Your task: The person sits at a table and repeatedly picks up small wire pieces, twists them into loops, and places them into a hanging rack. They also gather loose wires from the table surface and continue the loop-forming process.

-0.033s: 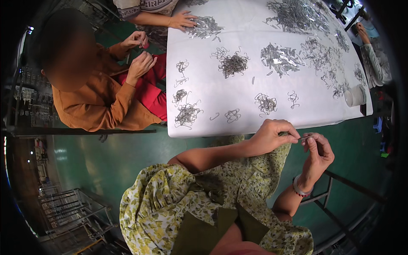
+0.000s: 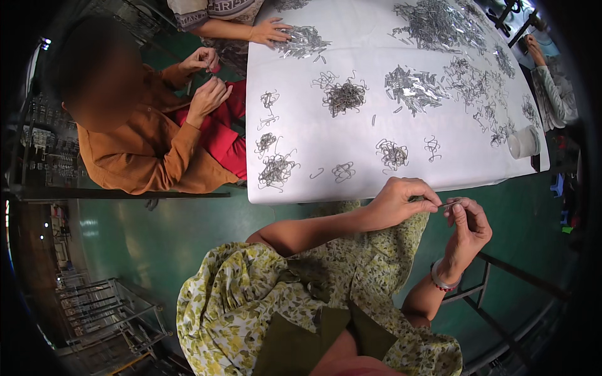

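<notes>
Position unchanged since the prior frame: left hand [image 2: 396, 202] and right hand [image 2: 467, 227] both pinched shut on a thin metal wire piece [image 2: 446, 203], lower right of frame, just below the white counter [image 2: 439, 169] edge. Work on the same piece ongoing.

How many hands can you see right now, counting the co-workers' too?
6. Left hand and right hand pinch a small metal piece below the table edge. Two co-worker hands at left, one top, one far right. Others may be hidden.
</notes>
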The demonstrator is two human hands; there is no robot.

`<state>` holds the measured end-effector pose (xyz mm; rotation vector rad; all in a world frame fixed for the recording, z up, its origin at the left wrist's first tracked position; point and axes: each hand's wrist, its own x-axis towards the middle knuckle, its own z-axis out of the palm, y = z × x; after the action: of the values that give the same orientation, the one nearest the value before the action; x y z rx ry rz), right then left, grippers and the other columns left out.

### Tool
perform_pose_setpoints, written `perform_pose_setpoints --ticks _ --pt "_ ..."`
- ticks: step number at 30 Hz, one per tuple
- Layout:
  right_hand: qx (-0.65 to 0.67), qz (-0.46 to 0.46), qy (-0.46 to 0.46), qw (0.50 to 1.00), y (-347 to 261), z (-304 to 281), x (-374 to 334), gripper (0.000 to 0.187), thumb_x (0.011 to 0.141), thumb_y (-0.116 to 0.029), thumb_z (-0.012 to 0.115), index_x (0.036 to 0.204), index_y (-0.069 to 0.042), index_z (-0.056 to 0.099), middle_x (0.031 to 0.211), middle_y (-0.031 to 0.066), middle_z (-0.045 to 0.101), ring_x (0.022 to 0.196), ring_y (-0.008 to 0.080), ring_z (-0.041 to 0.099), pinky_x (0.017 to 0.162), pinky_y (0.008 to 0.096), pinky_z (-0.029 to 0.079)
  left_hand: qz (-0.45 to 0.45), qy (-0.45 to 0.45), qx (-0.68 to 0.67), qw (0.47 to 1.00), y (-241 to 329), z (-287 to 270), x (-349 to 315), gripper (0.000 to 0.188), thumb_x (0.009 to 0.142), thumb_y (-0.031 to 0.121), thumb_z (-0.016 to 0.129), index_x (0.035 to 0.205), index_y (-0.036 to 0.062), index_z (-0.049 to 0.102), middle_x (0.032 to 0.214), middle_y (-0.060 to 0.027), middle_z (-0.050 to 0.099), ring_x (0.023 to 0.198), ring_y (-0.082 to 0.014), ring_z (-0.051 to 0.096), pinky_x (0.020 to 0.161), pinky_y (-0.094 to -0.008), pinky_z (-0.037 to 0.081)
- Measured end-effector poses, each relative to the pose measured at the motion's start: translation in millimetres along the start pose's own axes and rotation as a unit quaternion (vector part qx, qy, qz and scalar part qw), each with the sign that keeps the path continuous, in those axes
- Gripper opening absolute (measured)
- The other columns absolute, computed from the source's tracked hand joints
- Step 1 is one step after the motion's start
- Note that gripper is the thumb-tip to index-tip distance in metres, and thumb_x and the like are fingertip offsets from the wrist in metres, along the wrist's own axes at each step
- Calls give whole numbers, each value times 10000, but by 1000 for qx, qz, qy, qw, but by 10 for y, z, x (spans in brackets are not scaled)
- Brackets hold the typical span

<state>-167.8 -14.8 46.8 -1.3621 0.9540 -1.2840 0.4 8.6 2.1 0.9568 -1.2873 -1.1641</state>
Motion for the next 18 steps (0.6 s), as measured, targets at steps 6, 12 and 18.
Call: perform_pose_setpoints --ticks 6,12,18 --pt "-30 -17 45 998 67 11 -62 171 814 86 659 982 57 649 847 107 661 726 134 617 672 228 517 28 141 213 966 -255 -865 188 171 841 129 687 1002 72 700 934 -67 695 855 -145 641 727 -294 510" --pt "-20 -19 37 999 107 -41 -98 203 797 120 663 992 66 650 894 93 652 761 130 624 679 223 518 -34 127 627 768 -656 -1905 426 129 780 160 687 841 48 706 811 -114 647 842 -274 615 755 -392 495" --pt "-24 -14 49 998 66 -40 -75 178 797 110 674 969 67 659 873 82 651 759 123 622 675 217 511 -17 57 730 680 -895 -2102 626 100 773 142 657 821 59 684 820 -154 635 862 -320 614 768 -416 497"
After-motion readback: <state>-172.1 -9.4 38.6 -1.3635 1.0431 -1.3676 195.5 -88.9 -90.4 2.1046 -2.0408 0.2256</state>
